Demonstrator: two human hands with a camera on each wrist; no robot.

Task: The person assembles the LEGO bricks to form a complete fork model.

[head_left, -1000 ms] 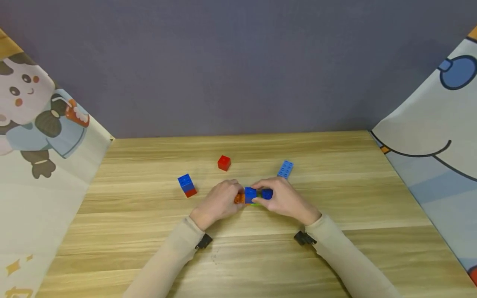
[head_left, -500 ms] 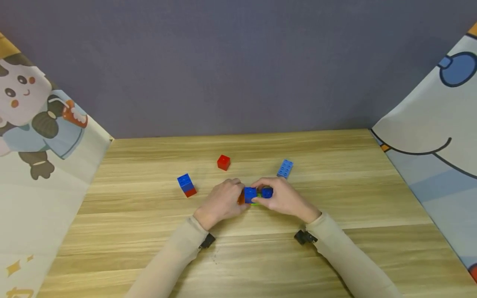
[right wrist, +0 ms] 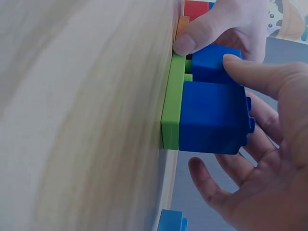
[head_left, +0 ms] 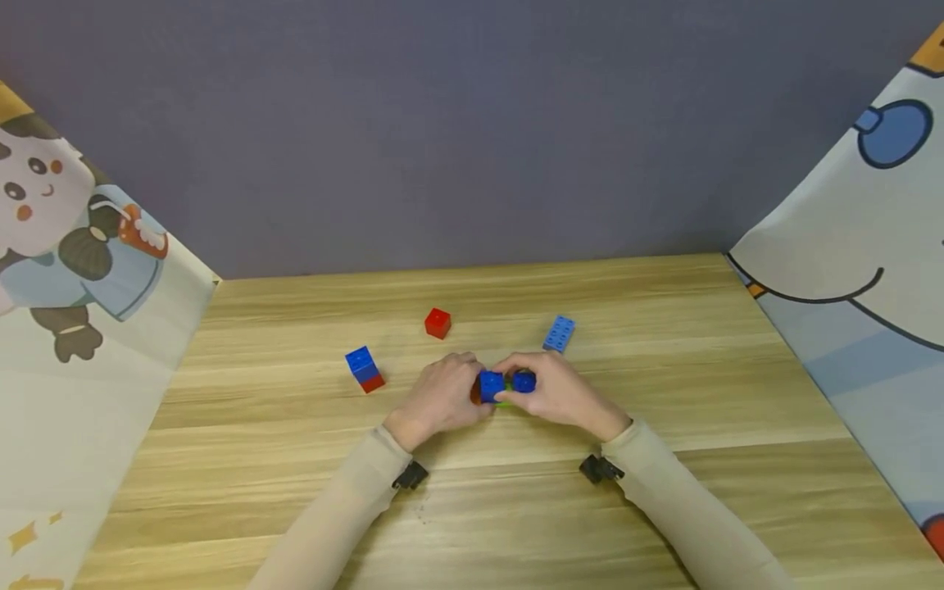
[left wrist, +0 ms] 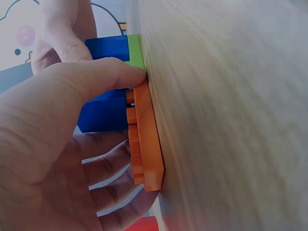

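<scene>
In the head view, both hands meet over a low row of toy building bricks on the table. An orange plate point(left wrist: 150, 139) and a green plate point(right wrist: 173, 106) lie end to end. One blue brick point(head_left: 492, 387) sits where the two plates join, and a second blue brick point(right wrist: 211, 115) stands on the green plate's outer end. My left hand point(head_left: 442, 392) grips the plates at the joint, thumb on the near side and fingers on the far side. With thumb and fingers, my right hand point(head_left: 553, 389) pinches the blue brick at the joint.
Behind the hands lies a single red brick point(head_left: 437, 323). To the left, a blue brick stacked with a red one point(head_left: 362, 363) stands on the table. A light blue studded brick point(head_left: 560, 333) is just beyond the right hand. A grey panel point(head_left: 472, 139) rises behind the table.
My left hand has slid a little right along the orange plate, covering more of it. The right hand keeps its pinch on the blue brick. The head view has shifted slightly.
</scene>
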